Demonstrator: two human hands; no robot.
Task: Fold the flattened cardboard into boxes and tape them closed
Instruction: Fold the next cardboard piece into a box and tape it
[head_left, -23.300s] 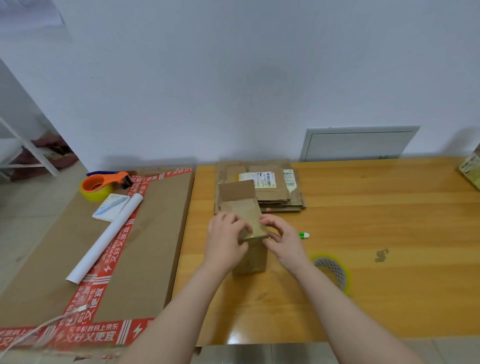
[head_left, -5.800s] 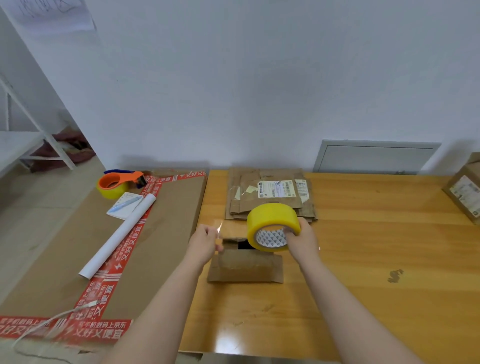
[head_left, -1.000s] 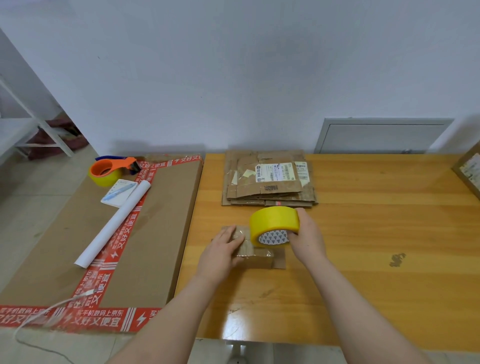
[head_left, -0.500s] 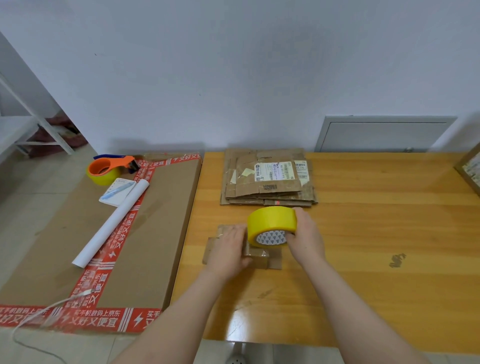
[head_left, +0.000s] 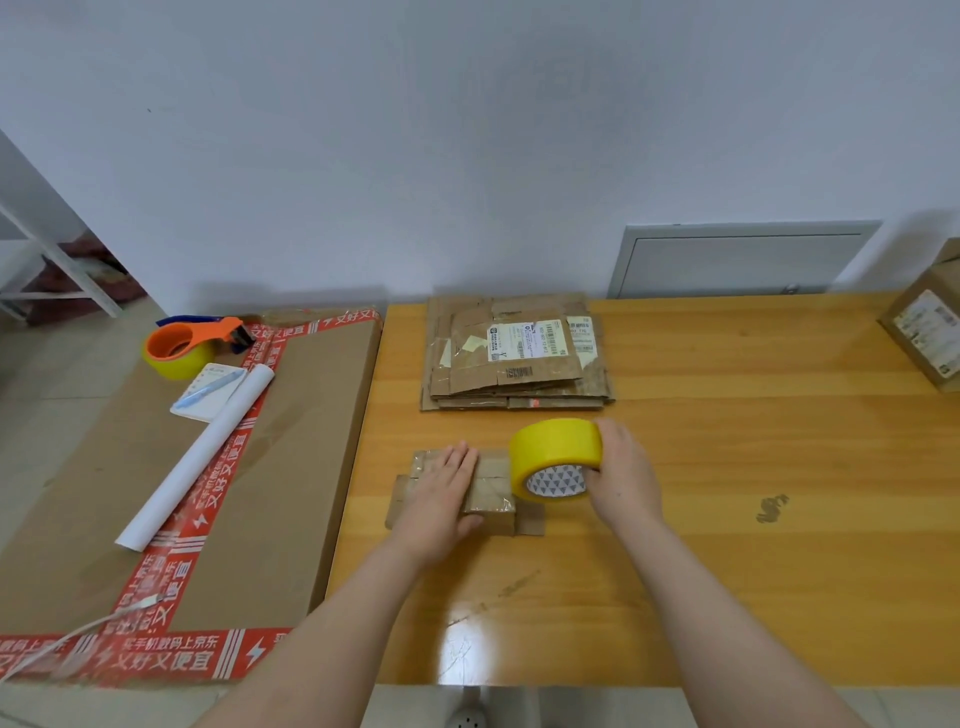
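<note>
A small brown cardboard box (head_left: 493, 491) lies on the wooden table (head_left: 727, 519), its end flaps spread to both sides. My left hand (head_left: 441, 493) presses flat on the box's top with straight fingers. My right hand (head_left: 623, 478) grips a yellow tape roll (head_left: 553, 457) standing on edge at the box's right end. A stack of flattened cardboard (head_left: 514, 358) lies behind the box, near the wall.
A large flat carton with red printed tape (head_left: 291, 467) lies left of the table. On it sit an orange tape dispenser (head_left: 182, 343), a notepad with a pen (head_left: 210, 389) and a white paper roll (head_left: 197, 457). A taped box (head_left: 930, 332) stands at the table's far right.
My left hand has slid along the box top and now lies flatter on it. The tape roll in my right hand has stayed at the box's right end.
</note>
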